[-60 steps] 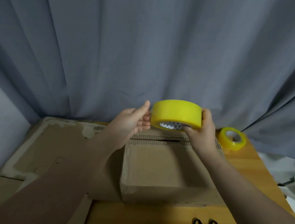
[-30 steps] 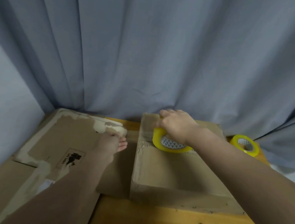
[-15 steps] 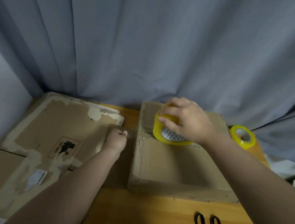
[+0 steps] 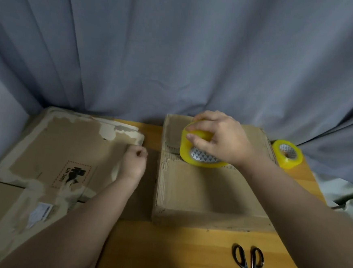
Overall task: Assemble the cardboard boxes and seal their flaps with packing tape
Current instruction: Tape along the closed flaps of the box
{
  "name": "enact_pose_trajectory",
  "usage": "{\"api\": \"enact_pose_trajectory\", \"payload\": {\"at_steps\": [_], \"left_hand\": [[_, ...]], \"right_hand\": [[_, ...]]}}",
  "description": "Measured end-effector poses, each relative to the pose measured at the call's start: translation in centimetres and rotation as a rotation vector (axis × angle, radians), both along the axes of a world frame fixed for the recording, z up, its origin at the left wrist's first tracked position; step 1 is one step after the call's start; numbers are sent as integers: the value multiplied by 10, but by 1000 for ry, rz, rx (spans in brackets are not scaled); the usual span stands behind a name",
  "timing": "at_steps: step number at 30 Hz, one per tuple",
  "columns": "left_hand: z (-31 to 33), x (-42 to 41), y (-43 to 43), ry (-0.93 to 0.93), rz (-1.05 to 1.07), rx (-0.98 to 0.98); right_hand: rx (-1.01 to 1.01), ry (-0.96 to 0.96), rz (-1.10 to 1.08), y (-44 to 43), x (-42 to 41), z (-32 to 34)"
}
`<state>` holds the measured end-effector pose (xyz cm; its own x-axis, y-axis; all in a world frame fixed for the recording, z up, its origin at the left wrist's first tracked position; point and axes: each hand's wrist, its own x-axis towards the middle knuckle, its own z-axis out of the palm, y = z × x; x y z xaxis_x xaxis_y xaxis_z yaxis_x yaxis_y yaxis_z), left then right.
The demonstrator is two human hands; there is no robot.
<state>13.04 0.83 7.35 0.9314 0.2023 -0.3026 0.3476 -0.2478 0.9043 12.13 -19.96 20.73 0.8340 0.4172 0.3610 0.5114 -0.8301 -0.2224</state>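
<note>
A flat brown cardboard box [image 4: 209, 191] lies on the wooden table [image 4: 172, 250], its flaps folded down. A yellow roll of packing tape [image 4: 185, 153] stands on the seam near the box's far edge, and my right hand [image 4: 219, 137] grips it from above. My left hand [image 4: 134, 164] hovers just left of the box with its fingers curled in a pinch. A faint clear strip of tape seems to stretch from that pinch to the roll.
Flattened, worn cardboard sheets [image 4: 64, 146] cover the table's left side. A second yellow tape roll [image 4: 287, 155] sits at the far right, by the box's corner. Black-handled scissors [image 4: 247, 264] lie near the front edge. A grey curtain [image 4: 177, 60] hangs behind.
My right hand lowered the roll from mid-air onto the box's seam. My left hand left the roll, moved off to the left and curled its fingers.
</note>
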Motion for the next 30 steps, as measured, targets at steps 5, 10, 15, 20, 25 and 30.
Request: {"api": "enact_pose_trajectory", "payload": {"at_steps": [5,10,15,20,25,30], "left_hand": [[37,-17,-25,-151,-459,-111],[17,-22,-23,-84,-645,122],[20,-19,-22,-63,-632,122],[25,-22,-20,-44,-604,86],[35,-26,-20,22,-621,78],[36,-21,-29,-34,-688,586]], "right_hand": [[70,-26,35,-6,1,-2],[302,171,-19,-34,-6,-22],[708,301,-169,-43,-23,-52],[417,265,-93,-35,-12,-22],[-355,124,-139,-83,-2,40],[-869,147,-203,-108,-18,34]]}}
